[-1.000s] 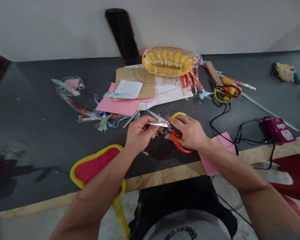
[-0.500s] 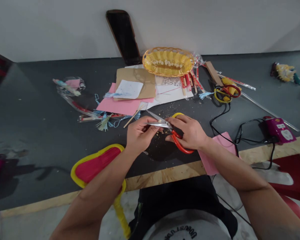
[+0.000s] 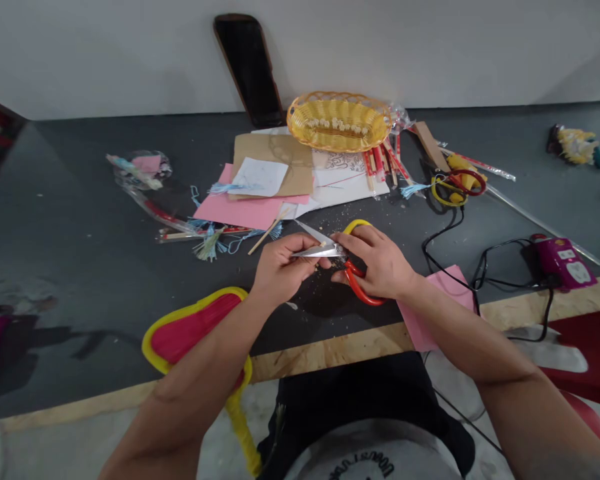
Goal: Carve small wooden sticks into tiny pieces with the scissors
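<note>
My right hand is wrapped round the handles of a pair of scissors, one handle red and the other yellow. The blades point left and are parted. Between them, close to the pivot, shows a tiny pale piece. My left hand is closed in a pinch at the blades, its fingers around the lower blade; most of what they hold is hidden, though it seems to be the small pale piece. Light crumbs lie scattered on the dark table under both hands. A thin wooden stick lies just beyond my left hand.
A yellow woven basket with small white bits stands at the back, beside a leaning phone. Pink paper, tassels and red-wrapped sticks lie around. Another pair of scissors, a cable and a purple power box are right.
The fingers of my left hand have shifted slightly around the blades, and the pale piece sits a little farther right. The scissors remain parted. The view has moved slightly.
</note>
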`<state>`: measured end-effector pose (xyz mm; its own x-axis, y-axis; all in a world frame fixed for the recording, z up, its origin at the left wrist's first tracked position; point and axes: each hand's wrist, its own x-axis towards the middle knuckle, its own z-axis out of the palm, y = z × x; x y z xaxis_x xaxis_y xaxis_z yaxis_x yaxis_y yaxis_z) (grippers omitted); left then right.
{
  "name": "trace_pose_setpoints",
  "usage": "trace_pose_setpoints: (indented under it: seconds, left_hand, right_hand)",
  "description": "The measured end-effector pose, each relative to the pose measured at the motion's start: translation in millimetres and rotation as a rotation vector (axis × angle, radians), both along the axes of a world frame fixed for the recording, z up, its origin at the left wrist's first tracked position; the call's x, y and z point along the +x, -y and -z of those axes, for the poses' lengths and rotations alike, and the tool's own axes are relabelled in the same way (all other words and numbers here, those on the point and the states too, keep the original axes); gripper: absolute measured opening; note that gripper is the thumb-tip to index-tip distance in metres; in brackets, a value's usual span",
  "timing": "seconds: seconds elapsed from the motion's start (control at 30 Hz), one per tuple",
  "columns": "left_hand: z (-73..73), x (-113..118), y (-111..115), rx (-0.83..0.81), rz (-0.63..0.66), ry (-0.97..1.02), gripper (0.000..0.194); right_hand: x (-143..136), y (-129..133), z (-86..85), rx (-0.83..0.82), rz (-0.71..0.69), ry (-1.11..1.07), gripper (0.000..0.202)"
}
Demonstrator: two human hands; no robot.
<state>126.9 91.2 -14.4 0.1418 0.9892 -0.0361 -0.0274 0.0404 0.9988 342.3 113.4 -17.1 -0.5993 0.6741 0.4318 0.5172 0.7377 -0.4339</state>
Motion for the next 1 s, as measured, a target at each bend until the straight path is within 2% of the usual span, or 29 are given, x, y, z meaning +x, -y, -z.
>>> trace_pose_setpoints:
  seconds: [0.33, 0.57, 0.73, 1.0]
  left_hand:
    - [-10.9, 7.6, 0.8, 0.015, -0.046, 0.072, 0.030]
    - [-9.3, 7.8, -2.3, 0.136, -0.153, -0.065, 0.017]
    - [-9.6, 7.0, -0.5, 0.214, -0.140, -0.105, 0.007]
    - [-10.6, 5.6, 1.2, 0.228, -0.101, -0.145, 0.010]
  right_hand:
    - [-0.7, 8.9, -7.4, -0.043, 0.103, 0.089, 0.061]
    - [-3.4, 5.1, -5.0, -0.040, 0.104, 0.033, 0.061]
    - [-3.4, 3.7, -2.8, -0.033, 0.093, 0.070, 0.066]
    - [-2.5, 1.9, 0.8, -0.006, 0.069, 0.066, 0.077]
